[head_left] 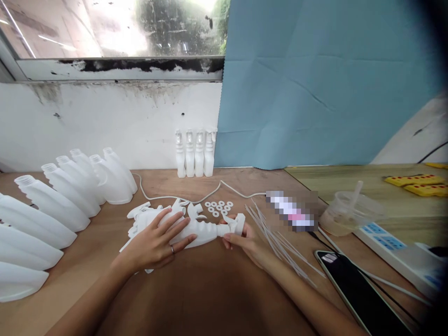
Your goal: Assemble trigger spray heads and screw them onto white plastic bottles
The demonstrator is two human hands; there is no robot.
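A white plastic spray bottle [203,232] lies on its side, its neck pointing right. Across its body rests my left hand [163,240], with the fingers laid over it and holding it. My right hand [247,240] grips the white trigger sprayer head [235,225] at the bottle's neck; thumb and fingers close around its collar. Whether the collar is fully screwed on, I cannot tell. Behind and beneath my left hand is a pile of white trigger sprayer heads [142,212], partly hidden. Several small white washers [219,208] lie just beyond the bottle.
White open-necked bottles [66,184] line the left side. Several bottles with sprayer heads [194,154] stand by the wall. Thin clear tubes [276,242], a phone [360,289], a power strip [388,242], a plastic cup [341,214] and a cable [175,198] occupy the right and back.
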